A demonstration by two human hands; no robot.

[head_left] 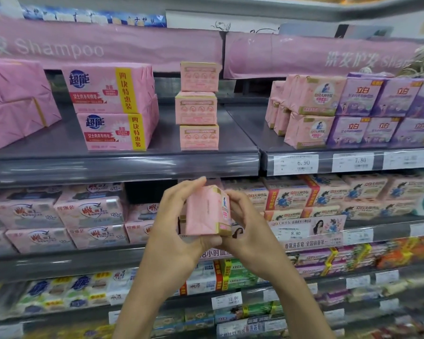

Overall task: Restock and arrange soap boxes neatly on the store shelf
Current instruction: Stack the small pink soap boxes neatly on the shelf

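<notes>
A dark grey store shelf (123, 165) spans the frame in several tiers; a pink banner (103, 45) marked "Shampoo" runs across the top; on the upper tier, large pink multipacks (113, 106) stand two high at upper left, pink and purple packs (353, 111) crowd the upper right, and a stack of three pink boxes (198, 107) stands alone between them, near the front edge; white price tags (296, 163) sit on the rail at right; the lower tiers are packed with mixed soap packs.

In front of the second tier, at lower centre, both hands grasp one pink soap box (206, 211); the left hand (174, 226) curls round its left side and bottom; the right hand (249, 223) wraps its right, printed end.
</notes>
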